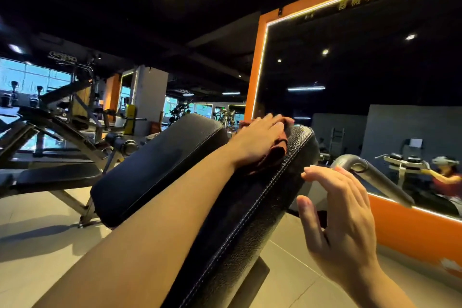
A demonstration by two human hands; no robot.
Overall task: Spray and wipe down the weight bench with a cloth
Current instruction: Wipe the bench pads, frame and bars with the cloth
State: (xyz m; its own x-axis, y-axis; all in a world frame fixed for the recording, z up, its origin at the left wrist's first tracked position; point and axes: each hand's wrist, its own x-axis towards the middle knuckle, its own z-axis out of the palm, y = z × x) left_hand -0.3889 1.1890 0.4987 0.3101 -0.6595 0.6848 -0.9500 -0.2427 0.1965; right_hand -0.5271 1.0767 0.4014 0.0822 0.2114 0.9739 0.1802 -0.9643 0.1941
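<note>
My left hand [260, 140] lies flat with straight fingers on the dark red cloth [271, 155], pressing it onto the upper end of the black padded backrest [240, 222] of the weight bench. The cloth sits near the top edge, just beside the stitched seam. My right hand [335, 210] is released and holds nothing; it hovers just beside the right side of the pad, with relaxed fingers, near a grey metal handle [360, 167]. I see no spray bottle in this view.

I judge the wiping step is in hand. To do it well, I would keep the palm flat and the pressure even, then pull the cloth along the pad in long overlapping lines, also over the seam and the side edge. The right hand could steady the pad from the side. A second pad [160, 165] on the left looks not yet wiped, but I cannot tell.
</note>
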